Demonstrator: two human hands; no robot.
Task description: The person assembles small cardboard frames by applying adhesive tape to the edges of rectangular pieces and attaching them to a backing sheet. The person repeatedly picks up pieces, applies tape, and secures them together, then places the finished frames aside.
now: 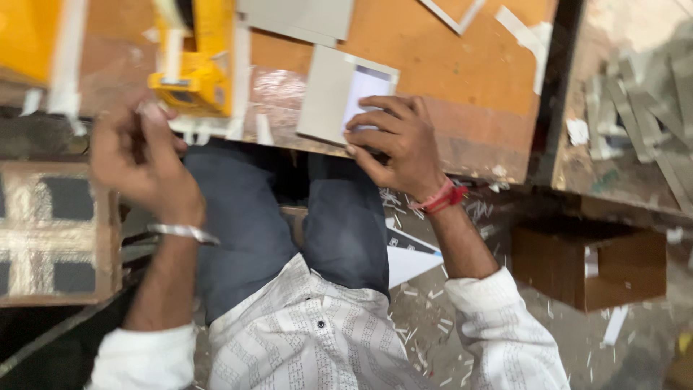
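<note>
**Right hand on the grey card at the near edge of the surface**

I see my right hand (393,141) resting on a grey card (328,94) that lies at the near edge of the orange surface (447,50). The fingers (375,119) are spread flat over a pale white sheet (368,90) set on the card's right part, while the thumb curls under the edge, so the hand pinches the card and sheet lightly rather than closing into a fist. A red band (437,198) sits on that wrist.

My left hand (141,155) is raised just below a yellow tool (195,65) standing at the surface's edge. The picture is blurred there; the fingers look loosely curled, and I cannot tell whether they hold anything. A metal bangle (182,232) circles that wrist.

More grey card pieces (303,18) lie farther back on the surface, with white strips (530,36) beside them. Down on the floor (635,339) there are paper scraps, a brown box (592,267) to my right, and a taped cardboard box (54,231) to my left.
</note>
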